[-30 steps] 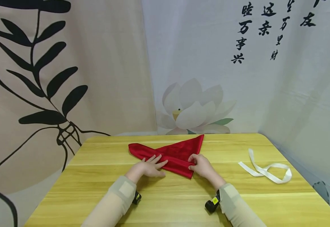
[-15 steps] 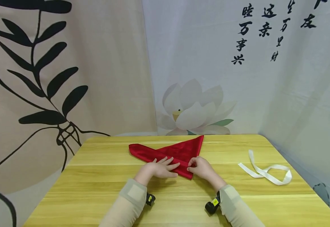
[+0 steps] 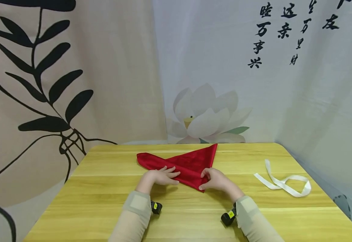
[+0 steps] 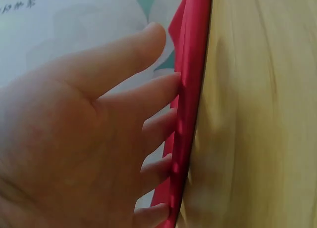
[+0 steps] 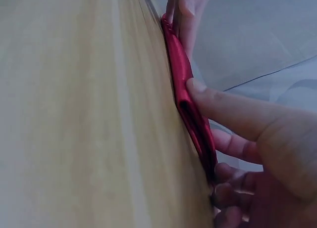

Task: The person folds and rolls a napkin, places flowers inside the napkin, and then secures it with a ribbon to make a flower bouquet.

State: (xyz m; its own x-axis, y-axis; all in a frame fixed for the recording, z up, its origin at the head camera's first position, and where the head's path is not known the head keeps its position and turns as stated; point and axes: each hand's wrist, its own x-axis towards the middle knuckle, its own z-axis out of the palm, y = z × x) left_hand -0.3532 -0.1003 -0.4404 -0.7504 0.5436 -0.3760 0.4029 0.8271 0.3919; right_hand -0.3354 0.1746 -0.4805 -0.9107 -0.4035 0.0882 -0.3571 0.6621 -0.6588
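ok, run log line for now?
left hand: spread on red cloth | right hand: curled at cloth's right end | white ribbon: on table

Head view: bright, even, mostly sharp; soft shadows under L hand (image 3: 163, 177) & R hand (image 3: 219, 179) on worktop (image 3: 103, 201); slight sheen on red cloth (image 3: 195, 163). L wrist pic: hazy, soft focus, backdrop (image 4: 74, 20) washed out. R wrist pic: dimmer, cooler, bit blurry.

I see a looped white ribbon (image 3: 281, 183) lying on the right side of the wooden table (image 3: 194, 218); beyond hangs a pale backdrop (image 3: 127, 67) printed with black leaves (image 3: 79, 106), a lotus (image 3: 205, 122) and brushed characters (image 3: 284, 31).
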